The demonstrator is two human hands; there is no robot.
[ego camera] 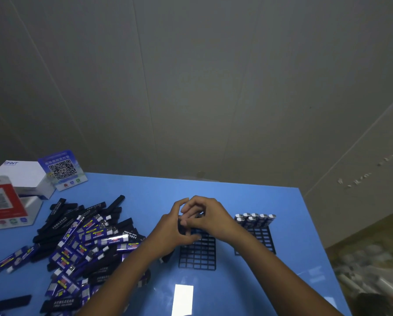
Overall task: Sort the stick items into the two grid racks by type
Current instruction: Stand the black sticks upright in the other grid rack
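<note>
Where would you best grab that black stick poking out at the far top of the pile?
Take the black stick by its free far end, from above. That end juts clear of the pile toward the wall, while its near end lies among other sticks.

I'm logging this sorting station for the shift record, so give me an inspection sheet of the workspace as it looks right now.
Surface: blue table, glossy, with a light glare patch near the front edge.
Job's things: mixed pile of black and blue-labelled sticks at left; left rack mostly unfilled; right rack holds blue-labelled sticks upright along its far end.
Clutter: white box, red-and-white box, QR code stand at the far left corner.
Hands: left hand and right hand together over the left rack, fingers curled round dark sticks.
Cables: nothing seen.
Surroundings: grey panelled wall; blurred items at lower right.
</note>
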